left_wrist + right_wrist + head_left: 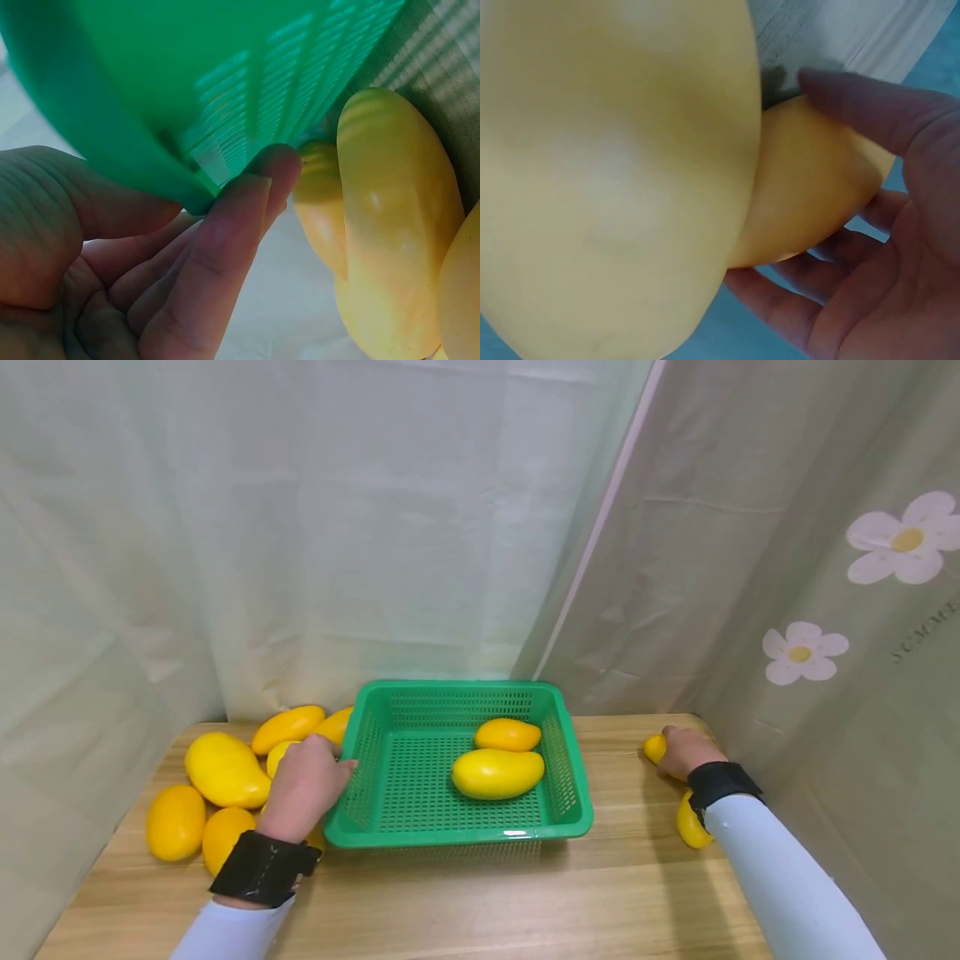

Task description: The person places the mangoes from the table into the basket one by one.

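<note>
A green plastic basket (457, 837) stands mid-table with two yellow mangoes (498, 774) inside, toward its right end. At its left side my left hand (310, 781) pinches the rim; the left wrist view has the thumb below and fingertips (279, 169) against the basket wall (112, 97). On the far right, my right hand (688, 752) has thumb and fingers around a small mango (810, 187), its tip poking out to the left. Nearer me, partly behind the right wrist, lies another mango (692, 822), large and close in the right wrist view.
Several mangoes (225, 770) are heaped on the table's left, beside and under my left forearm. The wooden table (495, 902) ends at pale curtains (390, 543) behind and on both sides. White flowers (805, 653) decorate the right curtain.
</note>
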`<state>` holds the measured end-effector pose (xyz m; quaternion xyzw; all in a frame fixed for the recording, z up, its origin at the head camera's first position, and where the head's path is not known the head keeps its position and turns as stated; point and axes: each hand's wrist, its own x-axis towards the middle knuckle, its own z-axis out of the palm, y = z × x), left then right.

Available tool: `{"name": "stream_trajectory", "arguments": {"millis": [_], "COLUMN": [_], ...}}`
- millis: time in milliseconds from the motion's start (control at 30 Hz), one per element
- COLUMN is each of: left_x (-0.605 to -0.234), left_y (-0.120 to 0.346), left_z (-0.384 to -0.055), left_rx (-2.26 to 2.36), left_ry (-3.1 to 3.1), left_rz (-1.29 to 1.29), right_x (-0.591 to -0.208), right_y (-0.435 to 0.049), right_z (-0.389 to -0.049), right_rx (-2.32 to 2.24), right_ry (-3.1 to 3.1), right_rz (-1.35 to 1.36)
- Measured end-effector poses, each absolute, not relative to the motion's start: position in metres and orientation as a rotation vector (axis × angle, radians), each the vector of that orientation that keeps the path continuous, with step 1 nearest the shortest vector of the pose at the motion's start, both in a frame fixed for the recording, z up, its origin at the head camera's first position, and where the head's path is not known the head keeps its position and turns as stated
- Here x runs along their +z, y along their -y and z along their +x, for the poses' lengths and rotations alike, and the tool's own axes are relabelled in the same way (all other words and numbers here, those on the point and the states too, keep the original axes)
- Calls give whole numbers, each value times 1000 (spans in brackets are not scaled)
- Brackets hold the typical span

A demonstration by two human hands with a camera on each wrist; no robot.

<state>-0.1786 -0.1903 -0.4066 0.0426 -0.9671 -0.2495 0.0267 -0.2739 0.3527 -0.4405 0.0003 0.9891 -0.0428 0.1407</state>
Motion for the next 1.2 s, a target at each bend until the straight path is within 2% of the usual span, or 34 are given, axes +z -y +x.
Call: {"name": "stream_trajectory", "arguments": {"millis": [567, 1200], "left_x": [-407, -405], "left_y": [190, 190], "left_z": [-181, -178], "left_rx": [-746, -782], "left_ry": [2990, 3010], "left_rz": [113, 152], "right_x": [-437, -417], "right_y": [-327, -277], "right_z": [-274, -271], "right_rx": [-204, -297], "right_ry": [-2939, -3099], "right_rz": [-137, -402]}}
